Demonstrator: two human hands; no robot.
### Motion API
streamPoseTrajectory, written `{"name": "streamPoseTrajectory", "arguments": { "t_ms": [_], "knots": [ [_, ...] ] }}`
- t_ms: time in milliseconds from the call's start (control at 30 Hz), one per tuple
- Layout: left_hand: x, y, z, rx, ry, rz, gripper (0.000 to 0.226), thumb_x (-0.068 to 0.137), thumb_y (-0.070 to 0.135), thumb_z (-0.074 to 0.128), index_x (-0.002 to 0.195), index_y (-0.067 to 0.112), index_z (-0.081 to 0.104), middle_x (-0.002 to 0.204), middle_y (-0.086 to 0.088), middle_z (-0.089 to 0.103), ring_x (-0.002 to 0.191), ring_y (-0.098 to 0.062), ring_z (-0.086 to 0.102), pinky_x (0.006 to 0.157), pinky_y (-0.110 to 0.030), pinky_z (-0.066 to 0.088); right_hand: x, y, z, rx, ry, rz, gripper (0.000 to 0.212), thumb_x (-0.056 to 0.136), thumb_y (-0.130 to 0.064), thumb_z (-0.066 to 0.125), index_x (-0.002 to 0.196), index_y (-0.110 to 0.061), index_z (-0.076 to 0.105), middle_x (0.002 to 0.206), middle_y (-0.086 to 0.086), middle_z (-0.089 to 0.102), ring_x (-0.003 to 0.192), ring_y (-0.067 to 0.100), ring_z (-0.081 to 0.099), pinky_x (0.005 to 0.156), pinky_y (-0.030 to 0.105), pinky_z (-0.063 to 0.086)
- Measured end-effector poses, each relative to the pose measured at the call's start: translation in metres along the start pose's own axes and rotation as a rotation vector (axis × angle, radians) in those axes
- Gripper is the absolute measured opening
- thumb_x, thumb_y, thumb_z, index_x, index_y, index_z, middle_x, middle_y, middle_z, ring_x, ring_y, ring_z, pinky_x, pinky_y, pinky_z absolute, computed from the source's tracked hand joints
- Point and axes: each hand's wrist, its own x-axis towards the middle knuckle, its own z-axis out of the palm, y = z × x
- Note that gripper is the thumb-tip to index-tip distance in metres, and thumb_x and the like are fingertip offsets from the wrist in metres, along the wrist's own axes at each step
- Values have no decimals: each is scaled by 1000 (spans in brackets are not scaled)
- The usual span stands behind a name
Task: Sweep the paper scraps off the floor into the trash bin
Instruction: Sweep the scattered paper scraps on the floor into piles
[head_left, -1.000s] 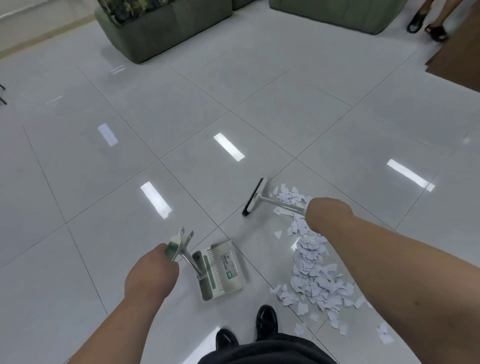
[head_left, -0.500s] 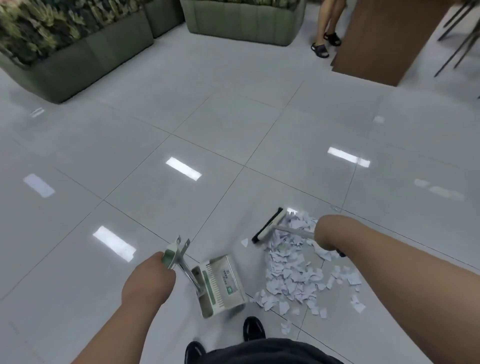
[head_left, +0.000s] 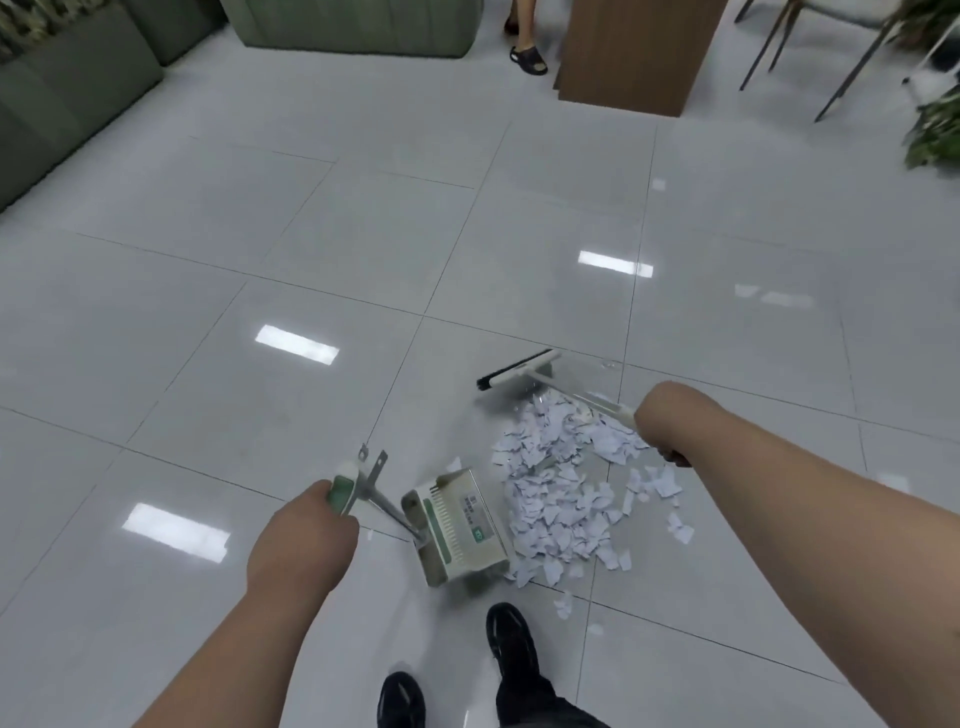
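While left hand (head_left: 301, 540) grips dustpan (head_left: 462, 525) and right hand (head_left: 667, 421) grips broom (head_left: 519, 370), paper scraps (head_left: 561, 488) lie against the dustpan.

Bare floor (head_left: 311, 234) lies open to the left and ahead, as far as the planters (head_left: 72, 88) and bench (head_left: 353, 26). Near the feet the room is tight: the dustpan (head_left: 462, 525) stands just beyond the shoes (head_left: 511, 639), with the scraps (head_left: 561, 499) heaped against its right side. The broom (head_left: 519, 370) head bars the pile's far edge, and its handle slants over the pile's right. Far right, a cabinet (head_left: 634, 52), chair legs (head_left: 769, 47) and a plant (head_left: 935, 130) close the way. A bystander's foot (head_left: 527, 54) stands beside the cabinet.
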Motion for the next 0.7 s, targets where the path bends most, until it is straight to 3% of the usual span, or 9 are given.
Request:
{"name": "streamPoseTrajectory", "arguments": {
  "t_ms": [133, 267, 367, 433, 700],
  "knots": [
    [6, 13, 12, 19, -9, 62, 7, 82, 11, 49, 82, 17, 51, 72, -3, 62, 68, -25, 58, 57, -31, 41, 24, -1, 5, 37, 7, 60, 26, 96, -6, 47, 72, 0, 56, 60, 12, 60, 60, 25, 58, 71, 33, 48],
    [12, 19, 26, 60, -10, 99, 7, 83, 11, 48, 80, 17, 49, 71, -3, 61, 68, -25, 57, 57, -31, 40, 61, 5, 14, 114, 24, 105, 26, 96, -17, 51, 81, 2, 60, 59, 13, 63, 56, 26, 60, 71, 33, 54],
    [20, 23, 38, 84, -13, 128, 8, 85, 12, 49, 79, 18, 49, 70, -2, 60, 67, -24, 57, 56, -31, 40, 78, 9, 26, 212, -75, 158, 25, 100, -10, 44, 116, 6, 57, 66, 17, 62, 65, 27, 59, 82, 34, 56],
    [23, 26, 42, 103, -14, 149, 8, 84, 12, 49, 80, 19, 50, 69, -2, 61, 67, -24, 58, 58, -32, 42, 77, 13, 34, 286, -132, 189, 36, 103, -12, 41, 136, 2, 47, 73, 20, 60, 61, 26, 56, 76, 33, 54],
    [14, 24, 18, 156, -27, 279, 10, 83, 11, 48, 79, 20, 51, 69, 0, 61, 64, -22, 58, 57, -31, 42, -8, 45, 85, 500, -226, 278, 36, 104, -12, 41, 138, 0, 48, 87, 21, 62, 68, 28, 62, 64, 36, 55]
  ]
}}
